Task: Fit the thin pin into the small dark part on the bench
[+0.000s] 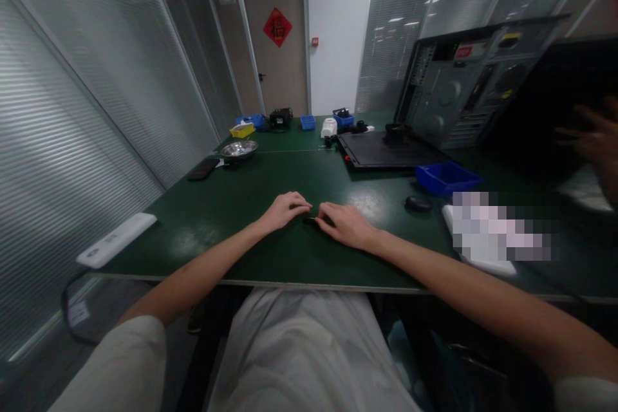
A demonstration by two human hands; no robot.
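Note:
Both my hands are low over the middle of the green table (270, 257), with their fingertips close together. My right hand (348, 225) is closed, thumb and bent fingers pinching a small thin piece (309, 221) with a dark end. What that piece is, I cannot make out. My left hand (286, 211) is just to the left, thumb and fingertips brought together in a pinch. Anything held in those left fingertips is too small to tell.
A black mouse (418, 204), a blue tray (447, 178) and an opened computer case (454, 90) are on the right. Another person's hand (596, 135) is blurred at the right edge. At left lie a power strip (117, 240), a phone (203, 168) and a metal bowl (239, 150).

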